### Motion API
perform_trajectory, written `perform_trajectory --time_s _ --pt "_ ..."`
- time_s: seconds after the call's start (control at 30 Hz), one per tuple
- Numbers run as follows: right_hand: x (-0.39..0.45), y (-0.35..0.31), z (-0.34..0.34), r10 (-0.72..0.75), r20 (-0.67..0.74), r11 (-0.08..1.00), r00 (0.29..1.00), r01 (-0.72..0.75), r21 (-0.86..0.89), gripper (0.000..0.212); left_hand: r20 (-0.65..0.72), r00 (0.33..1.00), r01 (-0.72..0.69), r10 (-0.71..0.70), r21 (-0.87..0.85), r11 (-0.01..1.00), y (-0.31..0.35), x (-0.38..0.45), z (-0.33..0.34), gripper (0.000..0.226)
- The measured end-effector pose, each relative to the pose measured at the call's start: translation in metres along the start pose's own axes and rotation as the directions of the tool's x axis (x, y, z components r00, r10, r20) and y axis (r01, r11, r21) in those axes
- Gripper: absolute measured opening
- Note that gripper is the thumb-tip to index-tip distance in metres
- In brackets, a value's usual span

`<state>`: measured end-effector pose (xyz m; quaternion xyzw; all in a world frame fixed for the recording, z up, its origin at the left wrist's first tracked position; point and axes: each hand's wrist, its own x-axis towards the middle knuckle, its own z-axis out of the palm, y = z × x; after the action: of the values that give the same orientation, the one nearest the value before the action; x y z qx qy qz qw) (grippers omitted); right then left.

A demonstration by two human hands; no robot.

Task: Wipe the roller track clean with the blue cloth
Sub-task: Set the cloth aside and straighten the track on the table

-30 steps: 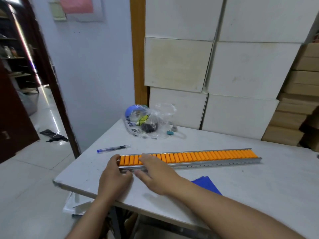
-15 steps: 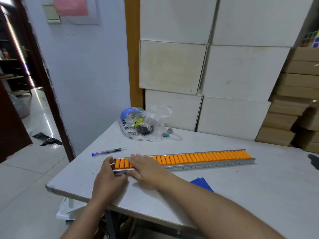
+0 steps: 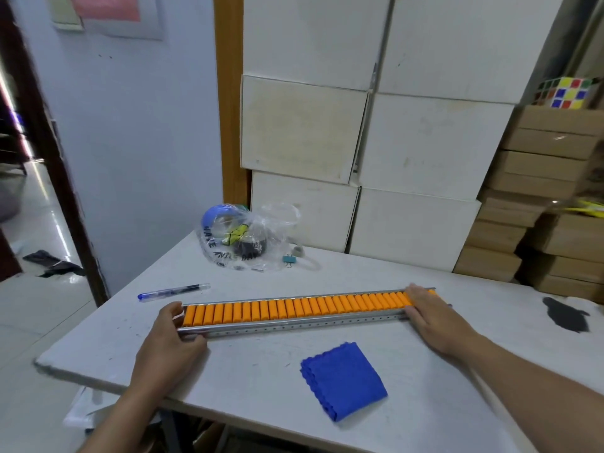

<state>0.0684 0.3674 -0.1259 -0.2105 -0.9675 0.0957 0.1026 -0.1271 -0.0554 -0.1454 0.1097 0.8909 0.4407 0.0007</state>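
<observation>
The track point(image 3: 294, 310), a metal rail of orange rollers, lies lengthwise across the middle of the desk point(image 3: 457, 403). The left hand point(image 3: 170, 341) pinches its left end, thumb on the end, fingers on the near rail. The right hand point(image 3: 431, 317) lies flat, fingers spread over the right end. The folded cloth point(image 3: 343, 380) sits near the front edge, untouched. A pen point(image 3: 173, 291) and bag point(image 3: 245, 243) lie toward the left rear edge.
</observation>
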Motion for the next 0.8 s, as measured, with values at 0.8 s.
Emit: perform_trajectory --time_s 0.8 --pt "-0.003 0.002 0.012 0.24 -0.218 0.97 0.946 -0.225 0.091 0.023 -0.04 0.999 -0.015 0.019 0.097 0.995 0.014 -0.013 0.002 0.059"
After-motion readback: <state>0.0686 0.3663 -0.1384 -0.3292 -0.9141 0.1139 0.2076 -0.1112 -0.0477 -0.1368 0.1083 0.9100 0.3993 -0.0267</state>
